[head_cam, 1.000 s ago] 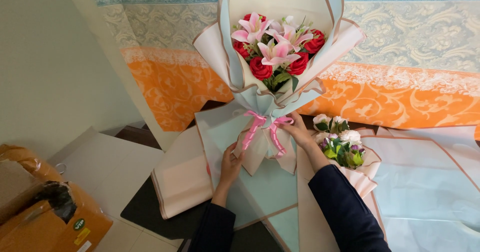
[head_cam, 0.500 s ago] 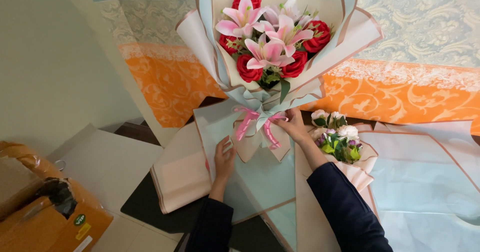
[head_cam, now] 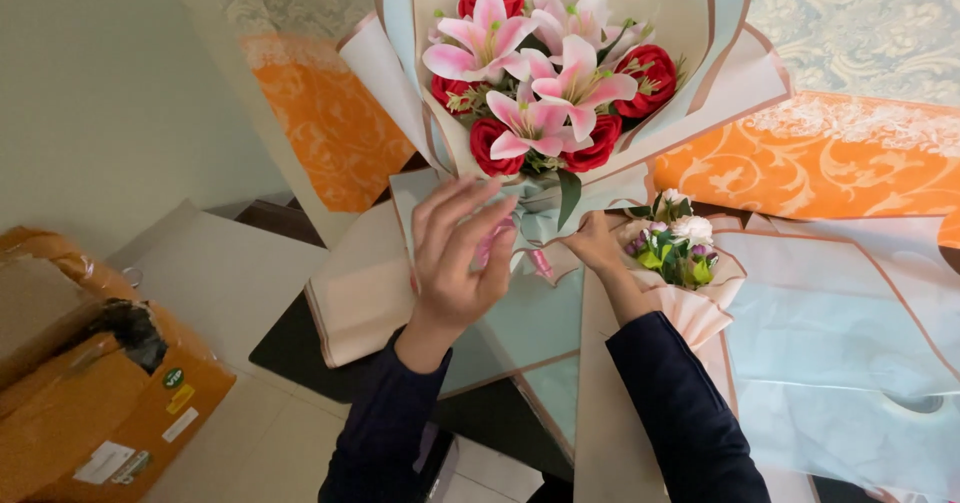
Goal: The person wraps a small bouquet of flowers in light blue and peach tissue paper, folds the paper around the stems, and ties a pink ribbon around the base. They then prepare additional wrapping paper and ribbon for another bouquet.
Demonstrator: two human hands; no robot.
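Both hands (head_cam: pixel 462 263) (head_cam: pixel 592 245) at the bouquet (head_cam: pixel 545 93)

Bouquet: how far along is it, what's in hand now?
Done: the bouquet of red roses and pink lilies sits wrapped in pale paper, pink ribbon at its neck. In hand: right hand grips the neck; left hand hovers open by the ribbon. Left: the ribbon bow looks unfinished.

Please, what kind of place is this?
Probably a home or small florist's work corner: a wrapped bouquet, loose wrapping sheets, a small posy and a taped cardboard box on the floor.
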